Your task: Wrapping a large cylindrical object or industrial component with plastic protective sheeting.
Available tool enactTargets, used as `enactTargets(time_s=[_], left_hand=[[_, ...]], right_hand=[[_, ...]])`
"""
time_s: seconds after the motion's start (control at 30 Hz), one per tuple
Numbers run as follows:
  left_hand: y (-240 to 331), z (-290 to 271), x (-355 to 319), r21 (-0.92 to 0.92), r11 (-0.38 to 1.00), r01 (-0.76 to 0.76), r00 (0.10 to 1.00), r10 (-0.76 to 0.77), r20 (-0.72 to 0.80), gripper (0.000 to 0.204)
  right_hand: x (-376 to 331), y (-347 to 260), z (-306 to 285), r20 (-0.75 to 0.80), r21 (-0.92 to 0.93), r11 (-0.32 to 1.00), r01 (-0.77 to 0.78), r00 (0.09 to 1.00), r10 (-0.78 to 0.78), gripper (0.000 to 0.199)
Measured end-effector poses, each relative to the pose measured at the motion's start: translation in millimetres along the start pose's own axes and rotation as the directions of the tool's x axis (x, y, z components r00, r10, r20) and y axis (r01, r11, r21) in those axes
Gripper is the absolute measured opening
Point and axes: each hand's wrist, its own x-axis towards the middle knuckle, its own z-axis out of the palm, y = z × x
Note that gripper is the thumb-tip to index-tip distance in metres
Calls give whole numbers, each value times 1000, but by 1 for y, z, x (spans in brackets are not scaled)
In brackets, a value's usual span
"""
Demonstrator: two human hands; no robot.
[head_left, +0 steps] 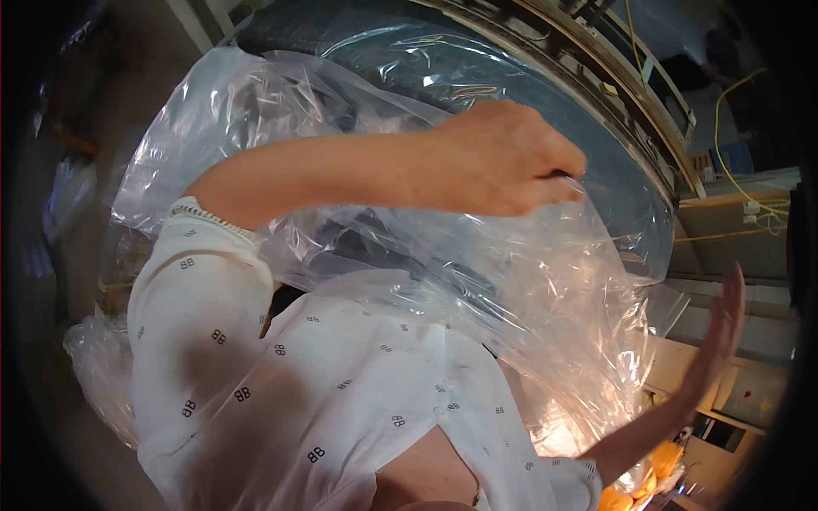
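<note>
A large, crumpled sheet of clear plastic film [281,94] spreads in front of my body and drapes down toward the lower right. My left hand [515,157] reaches across to the right, closed in a fist with an edge of the film pinched at its fingers. Off to the right, my right hand [728,315] is raised and seen edge-on, its fingers stretched out. No object shows in it, and it stands apart from the film.
Beneath the film lies a dark surface [562,111] with a curved-looking far edge. Beyond it run wooden rails [656,128]. A yellow cord [718,149] hangs at the right. Orange items [665,460] sit at lower right, and more crumpled plastic [94,358] lies at left.
</note>
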Motion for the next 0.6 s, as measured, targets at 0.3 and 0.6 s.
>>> enactTargets(time_s=[0.3,0.6], left_hand=[[-35,-52,-18,18,803,595,719,-542,434,24],[-101,-138,-53,-98,810,578,813,-582,-25,13]], right_hand=[[99,67,-88,377,-885,-314,344,925,-47,11],[147,21,-138,257,-946,-232,226,960,-111,15]])
